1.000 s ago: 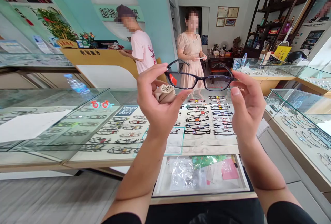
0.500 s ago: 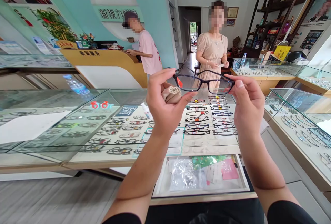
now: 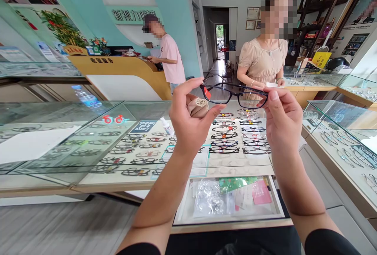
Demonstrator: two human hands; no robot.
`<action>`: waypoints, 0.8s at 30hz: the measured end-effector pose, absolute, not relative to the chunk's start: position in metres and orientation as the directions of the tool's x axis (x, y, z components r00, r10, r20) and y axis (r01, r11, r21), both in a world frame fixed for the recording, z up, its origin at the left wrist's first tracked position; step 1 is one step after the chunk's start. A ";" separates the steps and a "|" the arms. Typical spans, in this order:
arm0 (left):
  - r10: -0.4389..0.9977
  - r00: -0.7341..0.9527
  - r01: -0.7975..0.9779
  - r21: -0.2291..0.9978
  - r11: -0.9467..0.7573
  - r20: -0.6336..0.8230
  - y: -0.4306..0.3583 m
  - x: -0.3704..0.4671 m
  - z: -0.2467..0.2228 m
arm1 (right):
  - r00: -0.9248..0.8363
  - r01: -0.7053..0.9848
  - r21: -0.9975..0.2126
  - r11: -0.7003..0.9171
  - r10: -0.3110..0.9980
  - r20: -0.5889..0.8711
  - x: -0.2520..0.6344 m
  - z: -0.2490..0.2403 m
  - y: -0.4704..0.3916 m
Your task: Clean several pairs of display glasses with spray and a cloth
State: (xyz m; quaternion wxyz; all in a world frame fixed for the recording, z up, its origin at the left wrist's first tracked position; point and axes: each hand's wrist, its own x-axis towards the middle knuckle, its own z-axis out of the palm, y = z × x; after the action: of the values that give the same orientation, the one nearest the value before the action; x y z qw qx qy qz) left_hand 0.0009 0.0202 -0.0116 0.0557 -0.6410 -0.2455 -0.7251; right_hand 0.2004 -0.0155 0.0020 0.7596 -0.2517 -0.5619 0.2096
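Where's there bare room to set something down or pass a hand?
A hand could probably pass between the left forearm and right forearm, below the eyeglasses and above the open drawer. For setting down, the grey floor looks bare, bordered by the display case and left forearm. Crowded: the drawer, with plastic bags, and the case, with eyeglass frames.

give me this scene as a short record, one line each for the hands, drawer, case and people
Left hand: holds one end of the glasses, beige cloth tucked in its grip
Right hand: pinches the other end
Drawer: open; clear bags, pink paper
Case: glass, rows of frames
People: two, one in pink, one in beige
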 end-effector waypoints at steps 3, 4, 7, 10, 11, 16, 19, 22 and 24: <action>0.276 -0.166 0.371 0.319 -0.872 0.947 0.019 -0.001 -0.011 | 0.300 0.010 -0.610 0.792 0.580 0.758 0.200 0.001 -0.015; 0.286 -0.156 0.364 0.325 -0.873 0.945 0.019 -0.002 -0.011 | 0.308 0.025 -0.609 0.793 0.573 0.759 0.201 0.001 -0.016; 0.298 -0.097 0.358 0.313 -0.880 0.950 0.018 -0.005 -0.010 | 0.336 0.052 -0.602 0.797 0.554 0.762 0.202 0.000 -0.016; 0.275 -0.077 0.386 0.283 -0.878 0.958 0.019 -0.007 -0.010 | 0.347 0.057 -0.600 0.798 0.548 0.761 0.203 0.000 -0.016; 0.266 -0.090 0.400 0.280 -0.873 0.960 0.019 -0.007 -0.010 | 0.343 0.047 -0.600 0.799 0.551 0.761 0.202 0.000 -0.016; 0.225 -0.172 0.460 0.280 -0.843 0.959 0.024 -0.006 -0.012 | 0.318 0.010 -0.588 0.808 0.555 0.768 0.198 -0.001 -0.016; 0.204 -0.183 0.499 0.269 -0.824 0.962 0.028 -0.005 -0.014 | 0.329 0.040 -0.598 0.801 0.554 0.765 0.198 -0.002 -0.015; 0.192 -0.175 0.519 0.256 -0.815 0.966 0.031 -0.006 -0.016 | 0.341 0.038 -0.599 0.800 0.553 0.760 0.198 -0.003 -0.014; 0.176 -0.168 0.516 0.239 -0.823 0.970 0.032 -0.006 -0.016 | 0.342 0.033 -0.602 0.797 0.557 0.757 0.197 -0.003 -0.013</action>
State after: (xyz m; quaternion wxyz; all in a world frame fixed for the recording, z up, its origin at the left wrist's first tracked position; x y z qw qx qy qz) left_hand -0.0060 0.0317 -0.0159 0.1189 -0.6339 -0.2730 -0.7138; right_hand 0.1971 -0.0133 -0.0030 0.7737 -0.2695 -0.5478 0.1693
